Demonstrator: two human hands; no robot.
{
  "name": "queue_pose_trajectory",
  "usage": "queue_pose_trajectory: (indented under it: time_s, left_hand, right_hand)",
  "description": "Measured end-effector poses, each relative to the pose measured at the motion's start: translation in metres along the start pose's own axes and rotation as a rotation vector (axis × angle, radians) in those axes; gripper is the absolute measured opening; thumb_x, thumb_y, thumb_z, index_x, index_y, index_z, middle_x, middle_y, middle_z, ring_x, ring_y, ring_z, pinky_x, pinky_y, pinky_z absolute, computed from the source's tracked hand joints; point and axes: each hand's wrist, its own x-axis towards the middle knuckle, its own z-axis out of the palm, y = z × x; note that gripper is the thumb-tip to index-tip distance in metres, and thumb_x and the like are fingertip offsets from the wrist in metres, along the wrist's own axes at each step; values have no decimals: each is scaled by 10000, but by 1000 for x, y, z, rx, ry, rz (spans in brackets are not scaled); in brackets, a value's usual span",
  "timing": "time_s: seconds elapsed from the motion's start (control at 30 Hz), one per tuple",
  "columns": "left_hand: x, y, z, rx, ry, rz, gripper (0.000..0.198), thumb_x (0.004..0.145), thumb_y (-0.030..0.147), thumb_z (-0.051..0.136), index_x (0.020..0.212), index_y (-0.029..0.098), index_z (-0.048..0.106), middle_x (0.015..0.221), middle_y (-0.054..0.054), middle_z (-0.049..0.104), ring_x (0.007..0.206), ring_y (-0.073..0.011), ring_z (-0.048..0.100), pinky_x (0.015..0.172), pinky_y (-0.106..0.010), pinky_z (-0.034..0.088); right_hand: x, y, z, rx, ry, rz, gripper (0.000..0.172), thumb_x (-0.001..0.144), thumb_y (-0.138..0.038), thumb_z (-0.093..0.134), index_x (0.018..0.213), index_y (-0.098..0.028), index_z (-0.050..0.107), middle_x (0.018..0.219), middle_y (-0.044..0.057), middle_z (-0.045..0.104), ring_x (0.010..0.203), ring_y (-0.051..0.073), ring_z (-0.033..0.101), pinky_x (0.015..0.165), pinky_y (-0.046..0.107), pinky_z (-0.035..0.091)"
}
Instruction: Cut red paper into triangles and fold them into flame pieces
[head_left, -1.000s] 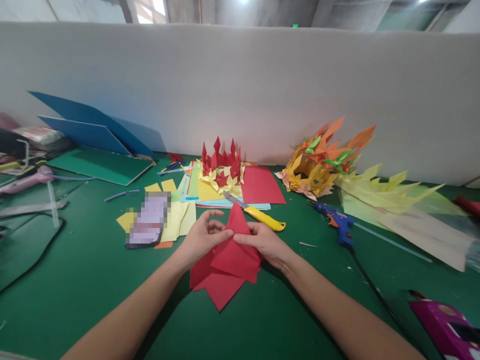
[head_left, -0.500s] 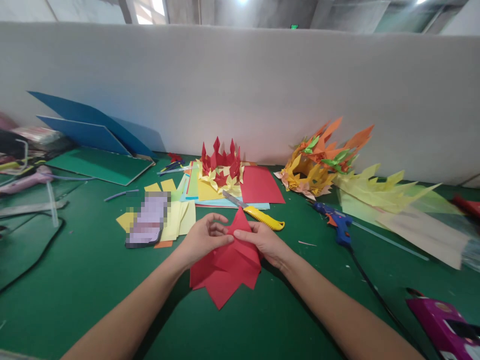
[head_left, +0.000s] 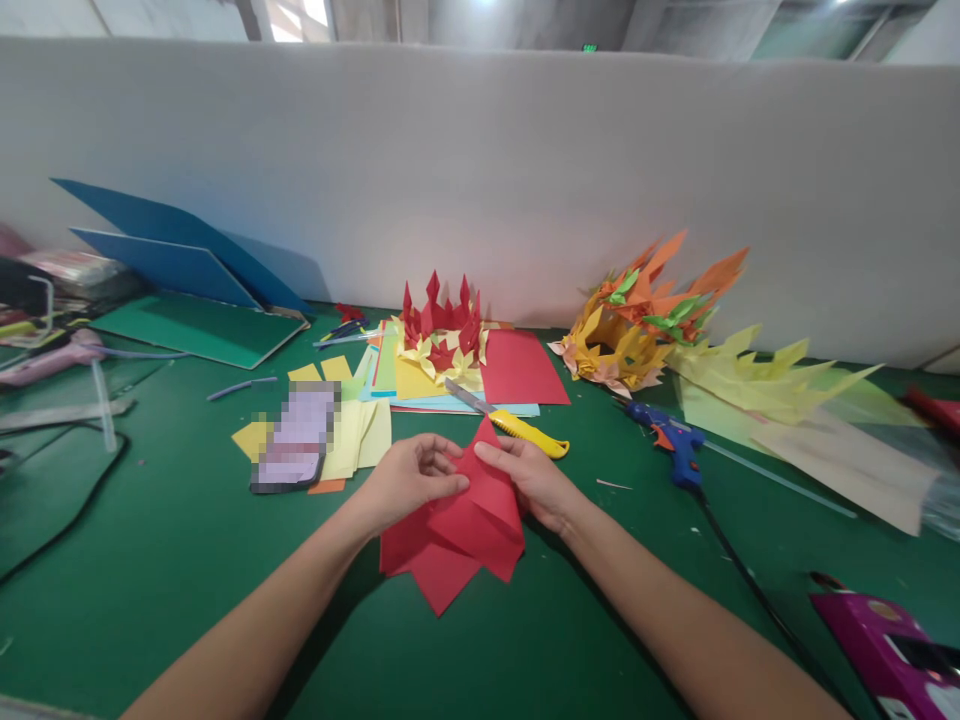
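Note:
Folded red paper [head_left: 459,545] with several pointed corners is held low over the green table, one point facing away from me and others facing me. My left hand [head_left: 420,477] pinches its left side, thumb on top and fingers curled. On the right side, my right hand [head_left: 529,480] grips the paper with the thumb on top; its other fingers are partly hidden behind the paper. Just beyond my right hand lies a yellow utility knife [head_left: 529,434], blade pointing to the far left. Past it stands a red paper crown [head_left: 448,318] with yellow paper flowers round its base.
Left of my hands, a phone [head_left: 296,437] rests on yellow paper slips [head_left: 343,440]. A blue glue gun [head_left: 679,445] with a cord lies to the right, before orange and yellow paper crowns [head_left: 630,345]. Red sheet [head_left: 525,367] and blue boards [head_left: 169,265] stand farther back.
My right hand's thumb and the part of the red paper it grips have shifted slightly up and right. The left hand has stayed almost in place.

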Motion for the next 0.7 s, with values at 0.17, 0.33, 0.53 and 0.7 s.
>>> queue_pose_trajectory:
  time_s: [0.17,0.33,0.53,0.7]
  left_hand:
    - [-1,0,-1,-27,-30,-39,269,569,230,734,782,162,584,602,48,589,561,-93,559,585,-237,431]
    - [0,-1,-3,-33,-51,-51,272,562,222,741,766,164,570,584,54,587,562,-96,559,591,-239,419]
    - [-2,3,-3,-47,-61,-83,283,578,219,739,763,172,530,553,55,609,555,-101,568,580,-232,406]
    - [-2,5,-4,-49,-61,-96,270,601,202,724,751,179,500,536,60,615,535,-90,556,570,-221,389]
  right_hand:
    - [0,1,1,16,21,-10,361,501,-382,835,735,-147,689,663,6,702,583,121,632,613,236,491]
    - [0,3,1,17,12,-20,356,511,-375,834,743,-144,693,670,5,703,596,118,631,626,235,492]
    - [2,6,-1,-3,20,-27,368,508,-379,835,753,-143,696,684,13,705,602,129,629,631,249,490]
    - [2,6,-1,1,20,-40,362,513,-377,833,761,-148,698,682,12,704,611,134,629,644,258,489]
